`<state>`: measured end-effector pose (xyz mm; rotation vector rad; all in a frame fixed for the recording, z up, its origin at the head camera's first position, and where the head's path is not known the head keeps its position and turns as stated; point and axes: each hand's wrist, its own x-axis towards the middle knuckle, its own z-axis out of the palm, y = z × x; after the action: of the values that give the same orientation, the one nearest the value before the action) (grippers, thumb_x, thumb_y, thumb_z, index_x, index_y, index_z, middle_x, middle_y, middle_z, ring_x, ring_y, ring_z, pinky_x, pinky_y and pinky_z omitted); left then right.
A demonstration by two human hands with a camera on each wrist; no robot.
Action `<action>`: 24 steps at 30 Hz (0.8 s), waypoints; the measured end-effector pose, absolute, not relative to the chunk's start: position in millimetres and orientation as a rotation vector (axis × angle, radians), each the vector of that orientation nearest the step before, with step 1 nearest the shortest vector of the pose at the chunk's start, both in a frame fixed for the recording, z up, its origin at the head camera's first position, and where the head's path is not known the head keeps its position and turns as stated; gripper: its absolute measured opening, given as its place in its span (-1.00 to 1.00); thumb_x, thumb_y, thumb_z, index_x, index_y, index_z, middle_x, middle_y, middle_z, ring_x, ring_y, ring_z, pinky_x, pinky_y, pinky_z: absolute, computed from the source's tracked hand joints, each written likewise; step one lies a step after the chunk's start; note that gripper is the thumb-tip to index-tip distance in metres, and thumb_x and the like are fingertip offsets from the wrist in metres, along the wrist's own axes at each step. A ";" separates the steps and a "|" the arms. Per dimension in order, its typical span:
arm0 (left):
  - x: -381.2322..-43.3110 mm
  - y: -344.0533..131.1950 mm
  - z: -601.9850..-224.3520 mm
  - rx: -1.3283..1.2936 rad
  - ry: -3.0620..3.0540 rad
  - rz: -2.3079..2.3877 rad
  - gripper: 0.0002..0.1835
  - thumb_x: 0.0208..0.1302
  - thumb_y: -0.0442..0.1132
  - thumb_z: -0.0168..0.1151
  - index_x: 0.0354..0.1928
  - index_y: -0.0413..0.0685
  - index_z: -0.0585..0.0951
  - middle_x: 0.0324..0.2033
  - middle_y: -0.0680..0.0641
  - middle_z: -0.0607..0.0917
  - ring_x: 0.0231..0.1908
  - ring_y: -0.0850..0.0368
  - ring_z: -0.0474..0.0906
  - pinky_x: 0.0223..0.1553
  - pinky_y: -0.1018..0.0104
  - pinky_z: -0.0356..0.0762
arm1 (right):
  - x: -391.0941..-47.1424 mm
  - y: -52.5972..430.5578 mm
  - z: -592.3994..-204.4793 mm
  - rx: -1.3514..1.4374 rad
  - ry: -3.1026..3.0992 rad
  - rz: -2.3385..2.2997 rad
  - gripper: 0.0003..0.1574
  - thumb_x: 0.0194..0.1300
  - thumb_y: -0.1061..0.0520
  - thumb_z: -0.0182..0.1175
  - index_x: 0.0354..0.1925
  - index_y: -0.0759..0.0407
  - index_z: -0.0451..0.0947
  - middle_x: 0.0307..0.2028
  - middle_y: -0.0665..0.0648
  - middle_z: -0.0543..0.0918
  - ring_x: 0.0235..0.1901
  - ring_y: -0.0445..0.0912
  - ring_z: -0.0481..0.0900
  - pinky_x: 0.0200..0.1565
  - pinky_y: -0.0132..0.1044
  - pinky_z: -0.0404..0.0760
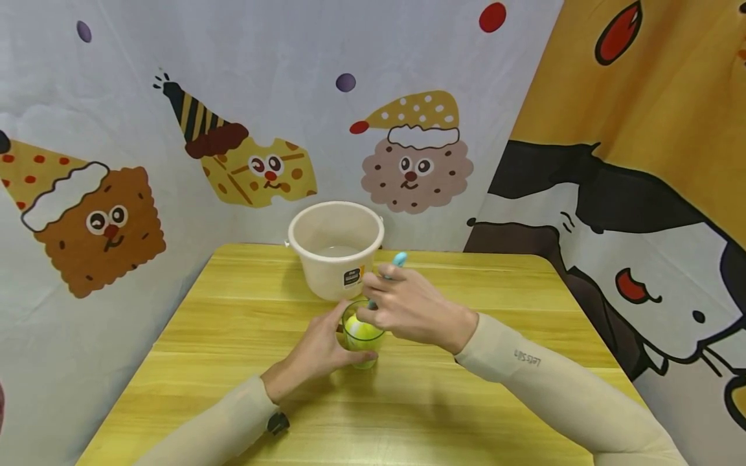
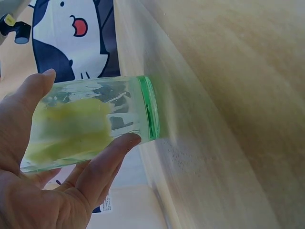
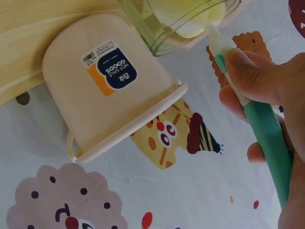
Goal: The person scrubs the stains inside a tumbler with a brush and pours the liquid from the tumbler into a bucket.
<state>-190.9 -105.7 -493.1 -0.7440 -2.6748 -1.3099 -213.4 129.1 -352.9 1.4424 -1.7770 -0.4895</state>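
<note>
My left hand [image 1: 315, 349] holds a clear, green-tinted glass [image 2: 127, 109] by its side, thumb and fingers spread around it. The base of the glass is close over the wooden table. Inside sits the yellow-and-white sponge head [image 2: 71, 129] of a cup brush. From above, my right hand [image 1: 410, 307] grips the brush's teal handle [image 3: 269, 143], whose upper end [image 1: 399, 259] sticks out past the fingers. In the right wrist view, the thumb presses along the handle near its white neck [image 3: 221, 42], at the mouth of the glass.
A cream plastic bucket [image 1: 315, 275] with a dark-and-orange label stands upright just behind the glass, near the table's back edge. The wooden table [image 1: 233, 336] reaches a cartoon-printed cloth [image 1: 233, 39] hanging behind it. A small black device [image 1: 278, 423] sits at my left wrist.
</note>
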 end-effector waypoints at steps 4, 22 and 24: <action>-191.4 -105.9 -494.8 -0.760 -2.663 -1.317 -0.02 0.22 0.14 0.86 0.58 0.19 0.49 0.18 0.03 0.89 0.06 0.13 0.89 0.04 0.33 0.84 | -213.2 126.9 -353.4 1.435 -1.753 -0.511 -0.82 0.29 -0.04 0.65 -0.29 -0.32 0.79 -0.26 -0.12 0.77 -0.07 -0.10 0.55 0.31 -0.20 0.44; -191.1 -107.2 -494.1 -0.780 -2.640 -1.322 -0.02 0.21 0.08 0.87 0.57 0.15 0.50 0.17 0.03 0.88 0.02 0.17 0.86 -0.01 0.34 0.84 | -213.0 118.9 -347.9 1.422 -1.716 -0.662 -0.71 0.39 -0.15 0.57 -0.44 -0.29 0.69 -0.35 -0.17 0.70 -0.07 -0.12 0.48 0.27 -0.23 0.39; -190.9 -107.4 -493.8 -0.781 -2.643 -1.312 -0.02 0.21 0.08 0.87 0.57 0.14 0.50 0.18 0.02 0.87 0.02 0.16 0.86 0.00 0.34 0.84 | -212.7 118.8 -347.0 1.424 -1.721 -0.676 -0.73 0.40 -0.15 0.58 -0.43 -0.30 0.72 -0.34 -0.17 0.71 -0.07 -0.13 0.49 0.27 -0.22 0.39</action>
<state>-190.9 -107.4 -493.8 -0.7809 -2.6431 -1.3119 -212.7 118.8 -347.0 1.4241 -1.7206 -0.6760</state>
